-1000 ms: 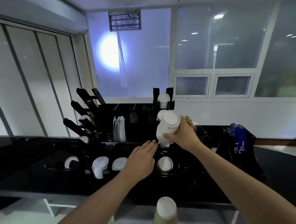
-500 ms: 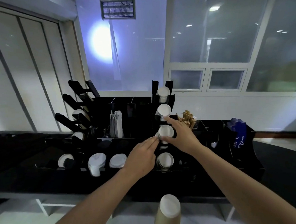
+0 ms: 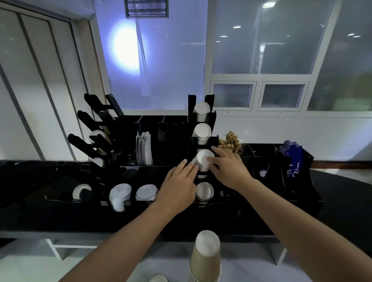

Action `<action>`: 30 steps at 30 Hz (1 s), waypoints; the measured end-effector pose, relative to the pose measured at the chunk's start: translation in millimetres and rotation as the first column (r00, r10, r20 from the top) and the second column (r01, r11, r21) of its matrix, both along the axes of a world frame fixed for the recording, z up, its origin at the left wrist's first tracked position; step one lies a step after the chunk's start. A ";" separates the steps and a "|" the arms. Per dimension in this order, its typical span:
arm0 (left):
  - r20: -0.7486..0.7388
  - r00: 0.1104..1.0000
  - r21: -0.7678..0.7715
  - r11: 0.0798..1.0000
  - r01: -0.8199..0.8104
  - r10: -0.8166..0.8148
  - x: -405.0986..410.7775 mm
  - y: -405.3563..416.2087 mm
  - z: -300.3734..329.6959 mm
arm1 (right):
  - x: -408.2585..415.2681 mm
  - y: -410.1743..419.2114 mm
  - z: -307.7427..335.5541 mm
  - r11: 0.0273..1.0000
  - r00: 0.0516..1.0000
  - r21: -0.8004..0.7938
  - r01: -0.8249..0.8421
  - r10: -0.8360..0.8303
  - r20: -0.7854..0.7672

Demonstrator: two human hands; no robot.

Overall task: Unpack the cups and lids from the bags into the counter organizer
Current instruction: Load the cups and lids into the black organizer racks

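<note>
In the middle column of the black counter organizer (image 3: 295, 191), third slot down, a stack of white cups (image 3: 202, 160) lies with the right hand (image 3: 229, 168) curled around it, while the left hand (image 3: 177, 187), fingers loosely extended, touches its left side.
</note>
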State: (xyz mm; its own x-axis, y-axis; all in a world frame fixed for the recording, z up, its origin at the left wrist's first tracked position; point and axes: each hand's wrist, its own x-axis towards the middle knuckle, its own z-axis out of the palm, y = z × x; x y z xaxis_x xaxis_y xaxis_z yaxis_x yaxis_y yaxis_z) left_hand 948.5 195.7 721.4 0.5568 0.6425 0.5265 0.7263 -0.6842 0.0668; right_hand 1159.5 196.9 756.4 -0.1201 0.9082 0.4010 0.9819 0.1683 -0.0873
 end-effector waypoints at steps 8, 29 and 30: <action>0.040 0.975 0.106 0.971 0.215 -0.220 62.7 -110.9 -9.3 | 44.9 -100.5 -15.9 0.990 0.920 0.142 -0.009 0.064 -0.387; -0.380 0.868 -0.509 0.856 0.092 -0.319 134.2 -206.7 -216.1 | 126.3 -305.2 -210.5 0.880 0.799 -0.378 0.289 -0.439 -0.411; -0.376 0.871 -0.527 0.846 0.081 -0.317 134.1 -209.0 -219.2 | 124.1 -305.3 -216.6 0.907 0.798 -0.333 0.259 -0.395 -0.454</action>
State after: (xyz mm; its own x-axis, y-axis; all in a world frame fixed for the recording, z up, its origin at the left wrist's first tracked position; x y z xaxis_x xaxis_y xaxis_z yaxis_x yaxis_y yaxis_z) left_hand 1082.6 -13.3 502.2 0.7921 0.5925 -0.1468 0.6095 -0.7806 0.1385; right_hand 1283.6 -108.4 539.9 0.3578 0.9300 0.0835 0.7800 -0.2485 -0.5744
